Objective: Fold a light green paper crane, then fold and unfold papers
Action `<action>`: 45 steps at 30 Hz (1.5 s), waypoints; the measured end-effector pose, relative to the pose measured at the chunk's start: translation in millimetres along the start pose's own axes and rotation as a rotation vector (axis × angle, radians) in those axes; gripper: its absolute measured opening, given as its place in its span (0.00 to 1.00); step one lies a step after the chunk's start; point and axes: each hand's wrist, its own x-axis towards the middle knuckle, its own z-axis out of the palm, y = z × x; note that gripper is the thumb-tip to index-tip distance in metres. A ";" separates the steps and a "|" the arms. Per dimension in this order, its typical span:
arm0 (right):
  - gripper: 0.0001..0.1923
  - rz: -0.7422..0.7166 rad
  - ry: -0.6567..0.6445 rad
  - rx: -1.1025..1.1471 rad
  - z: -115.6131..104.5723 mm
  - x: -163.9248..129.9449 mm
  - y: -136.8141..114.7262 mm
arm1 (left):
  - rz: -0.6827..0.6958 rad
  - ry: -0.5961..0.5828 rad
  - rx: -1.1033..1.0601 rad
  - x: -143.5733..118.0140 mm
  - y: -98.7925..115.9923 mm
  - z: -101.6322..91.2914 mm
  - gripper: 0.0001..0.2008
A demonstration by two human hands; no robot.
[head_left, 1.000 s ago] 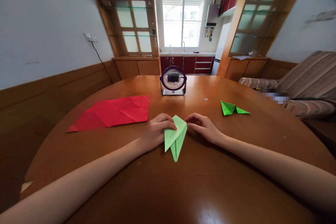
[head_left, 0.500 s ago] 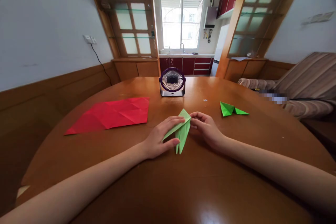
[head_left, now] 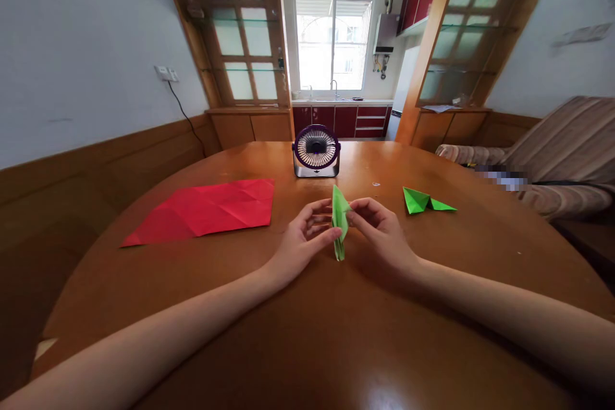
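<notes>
A light green folded paper (head_left: 339, 211) stands tilted up on edge between my two hands, its narrow lower points toward me. My left hand (head_left: 310, 234) grips it from the left, thumb on the near face and fingers behind. On the other side my right hand (head_left: 379, 224) pinches its right edge between thumb and forefinger. Part of the paper's far side is hidden by my fingers.
Creased red paper (head_left: 221, 208) lies flat on the wooden table (head_left: 307, 333) to the left. A brighter green folded paper (head_left: 423, 200) rests at the right. Beyond my hands stands a small purple-rimmed fan (head_left: 316, 148).
The green paper has been lifted from lying nearly flat to standing on edge. My left hand has moved from pressing over it to holding its left side; the right hand keeps its pinch.
</notes>
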 end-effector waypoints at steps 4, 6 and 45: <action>0.12 0.025 -0.025 0.066 0.5 1.9 -1.6 | -0.034 0.166 -0.044 4.6 -1.3 -0.7 0.17; 0.13 0.077 -0.024 0.136 -0.6 4.7 0.3 | -0.071 0.181 -0.092 6.3 -0.4 -4.4 0.13; 0.06 -0.229 -0.165 -0.249 -6.9 -1.4 7.3 | 0.620 -0.020 0.753 2.1 -0.7 -33.1 0.19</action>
